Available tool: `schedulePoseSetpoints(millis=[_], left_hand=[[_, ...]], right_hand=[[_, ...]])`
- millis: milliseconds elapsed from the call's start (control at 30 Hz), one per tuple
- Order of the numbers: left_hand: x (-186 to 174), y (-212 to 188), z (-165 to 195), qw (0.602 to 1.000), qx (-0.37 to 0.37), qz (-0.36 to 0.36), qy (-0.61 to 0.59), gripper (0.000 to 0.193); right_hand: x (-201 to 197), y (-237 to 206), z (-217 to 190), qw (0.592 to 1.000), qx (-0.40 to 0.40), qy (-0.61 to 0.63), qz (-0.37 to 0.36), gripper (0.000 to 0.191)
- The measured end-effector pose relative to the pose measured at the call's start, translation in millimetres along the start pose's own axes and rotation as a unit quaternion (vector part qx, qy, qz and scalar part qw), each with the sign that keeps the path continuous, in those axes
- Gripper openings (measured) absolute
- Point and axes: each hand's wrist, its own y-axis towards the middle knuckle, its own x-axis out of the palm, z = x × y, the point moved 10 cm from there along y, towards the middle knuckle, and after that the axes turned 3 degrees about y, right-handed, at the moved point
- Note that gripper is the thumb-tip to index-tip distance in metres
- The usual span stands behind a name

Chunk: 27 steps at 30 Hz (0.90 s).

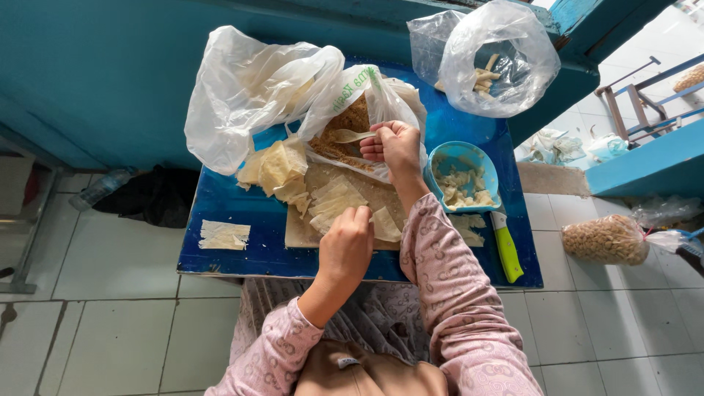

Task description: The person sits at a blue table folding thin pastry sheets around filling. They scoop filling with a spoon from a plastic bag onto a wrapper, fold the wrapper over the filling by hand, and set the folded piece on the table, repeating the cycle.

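Filling step: right hand (394, 147) fingers clamped on a spoon (350, 136) in the crumb-filling bag (345, 125), desk's 12 o'clock; left hand (346, 238) fingers pinched a wrapper sheet (384, 226) at 6 o'clock. Next likely called for spooning filling onto it.

The right hand (394, 147) pinches a pale spoon (350, 136) inside the open plastic bag of brown filling (343, 125). Nearer the body, the left hand (347, 238) presses a thin wrapper sheet (383, 224) on the wooden board (304, 231); a blue bowl (462, 158) sits right of the right hand, on the blue tabletop (235, 253)
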Motion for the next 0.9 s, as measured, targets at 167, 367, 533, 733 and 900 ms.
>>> schedulePoseSetpoints(millis=[167, 367, 533, 733, 900], left_hand=[[0, -3, 0, 1.000, 0.005, -0.007, 0.003, 0.010], [-4, -4, -4, 0.998, -0.002, 0.010, -0.069, 0.017], [-5, -6, -5, 0.990, -0.003, 0.023, -0.139, 0.017], [-4, -10, -17, 0.980, -0.044, 0.012, -0.193, 0.018], [-5, -10, -18, 0.977, -0.051, 0.011, -0.206, 0.020]], right_hand=[[1, -3, 5, 0.996, 0.034, 0.076, -0.015, 0.017], [-24, -10, -2, 0.999, -0.015, 0.038, 0.004, 0.019], [-62, -31, 6, 0.997, -0.016, 0.071, 0.004, 0.018], [-118, -105, 21, 0.998, -0.009, 0.065, 0.005, 0.018], [-133, -158, 27, 0.998, -0.046, -0.025, 0.023, 0.018]])
